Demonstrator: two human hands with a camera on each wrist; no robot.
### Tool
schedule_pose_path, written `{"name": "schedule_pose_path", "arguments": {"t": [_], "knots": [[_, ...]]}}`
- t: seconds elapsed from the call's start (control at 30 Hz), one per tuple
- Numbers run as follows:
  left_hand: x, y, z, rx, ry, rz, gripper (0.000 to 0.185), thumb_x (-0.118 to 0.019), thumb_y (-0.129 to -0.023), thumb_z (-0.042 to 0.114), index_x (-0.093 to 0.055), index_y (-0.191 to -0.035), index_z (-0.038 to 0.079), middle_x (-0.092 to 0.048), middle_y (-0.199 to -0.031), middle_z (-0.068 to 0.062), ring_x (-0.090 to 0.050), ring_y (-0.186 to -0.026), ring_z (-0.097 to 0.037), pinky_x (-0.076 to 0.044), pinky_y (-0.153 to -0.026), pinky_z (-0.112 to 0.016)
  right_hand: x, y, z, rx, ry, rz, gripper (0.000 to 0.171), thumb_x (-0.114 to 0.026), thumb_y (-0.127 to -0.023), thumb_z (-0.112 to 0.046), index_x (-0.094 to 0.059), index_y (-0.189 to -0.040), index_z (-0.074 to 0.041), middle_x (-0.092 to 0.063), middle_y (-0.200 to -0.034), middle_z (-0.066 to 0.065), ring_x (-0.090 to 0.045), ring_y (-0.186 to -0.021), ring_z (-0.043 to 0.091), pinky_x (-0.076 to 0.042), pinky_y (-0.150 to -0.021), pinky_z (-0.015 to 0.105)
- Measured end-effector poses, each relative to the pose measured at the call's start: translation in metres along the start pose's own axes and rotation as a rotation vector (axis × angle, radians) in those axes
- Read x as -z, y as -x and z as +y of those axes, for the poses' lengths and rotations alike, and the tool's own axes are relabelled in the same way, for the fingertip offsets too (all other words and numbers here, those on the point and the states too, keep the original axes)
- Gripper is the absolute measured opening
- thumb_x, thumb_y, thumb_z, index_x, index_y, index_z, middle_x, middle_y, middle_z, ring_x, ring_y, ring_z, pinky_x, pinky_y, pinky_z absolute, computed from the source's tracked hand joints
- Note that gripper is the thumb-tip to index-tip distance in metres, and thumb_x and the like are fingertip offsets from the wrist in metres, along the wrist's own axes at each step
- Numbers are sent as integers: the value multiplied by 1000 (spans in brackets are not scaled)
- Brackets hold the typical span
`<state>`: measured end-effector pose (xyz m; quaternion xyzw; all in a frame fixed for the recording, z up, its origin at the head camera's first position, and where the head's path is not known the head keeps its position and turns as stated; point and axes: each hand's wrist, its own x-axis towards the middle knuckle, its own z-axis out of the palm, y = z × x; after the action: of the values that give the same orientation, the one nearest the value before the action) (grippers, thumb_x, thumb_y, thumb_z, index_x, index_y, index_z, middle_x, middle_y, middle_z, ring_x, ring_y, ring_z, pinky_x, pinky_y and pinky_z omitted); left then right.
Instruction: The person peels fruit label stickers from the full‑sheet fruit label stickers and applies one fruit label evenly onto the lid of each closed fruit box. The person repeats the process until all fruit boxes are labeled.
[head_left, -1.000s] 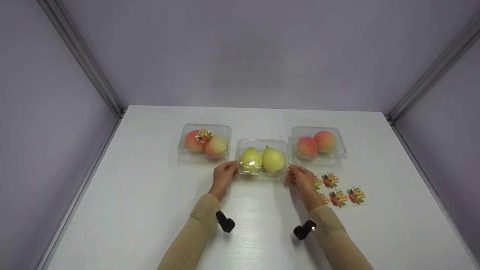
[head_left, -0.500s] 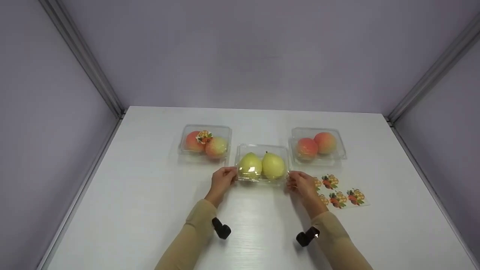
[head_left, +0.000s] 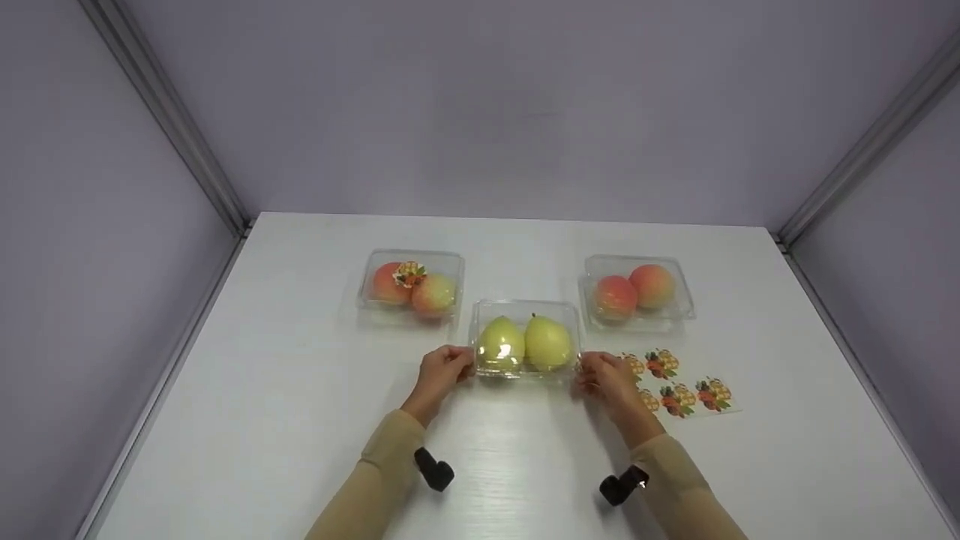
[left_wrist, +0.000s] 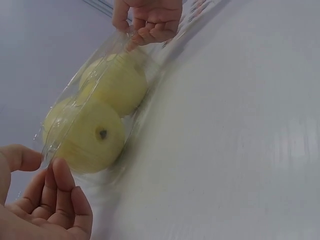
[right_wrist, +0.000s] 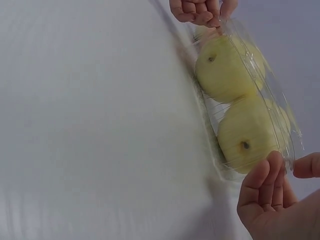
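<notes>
Left hand [head_left: 442, 369] pinches the pear box [head_left: 525, 339] at its 9 o'clock edge, right hand [head_left: 609, 375] at 3 o'clock; each grip is curled round the rim, on the worktop [head_left: 300, 390].

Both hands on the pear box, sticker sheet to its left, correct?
Not quite: the sticker sheet lies to the right of the pear box, by the right hand. The left hand and the right hand do hold the box's two ends. The head view shows it.

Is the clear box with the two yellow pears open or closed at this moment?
Closed. The clear box has its lid down over both pears; the left hand and right hand pinch its near corners.
</notes>
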<state>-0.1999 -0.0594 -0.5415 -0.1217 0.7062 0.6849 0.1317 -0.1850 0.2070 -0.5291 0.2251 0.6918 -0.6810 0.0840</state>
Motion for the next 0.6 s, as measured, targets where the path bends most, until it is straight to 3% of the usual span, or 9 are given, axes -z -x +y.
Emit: {"name": "schedule_pose_path", "arguments": {"t": [0.3, 0.6], "knots": [[7, 4, -2, 45, -58, -60, 16, -58, -89, 14, -63, -98, 3, -62, -77, 3, -60, -70, -6, -52, -70, -21, 3, 7, 3, -23, -5, -14, 11, -52, -92, -10, -59, -92, -2, -55, -65, -2, -56, -60, 10, -48, -60, 24], [13, 11, -3, 77, -86, -120, 11, -57, -89, 17, -59, -94, 7, -61, -81, 3, -58, -72, -7, -48, -66, -21, 6, 15, 6, -17, 21, -67, 11, -50, -90, -6, -58, -82, -5, -55, -64, -1, -56, -61, 12, -48, -61, 26]]}}
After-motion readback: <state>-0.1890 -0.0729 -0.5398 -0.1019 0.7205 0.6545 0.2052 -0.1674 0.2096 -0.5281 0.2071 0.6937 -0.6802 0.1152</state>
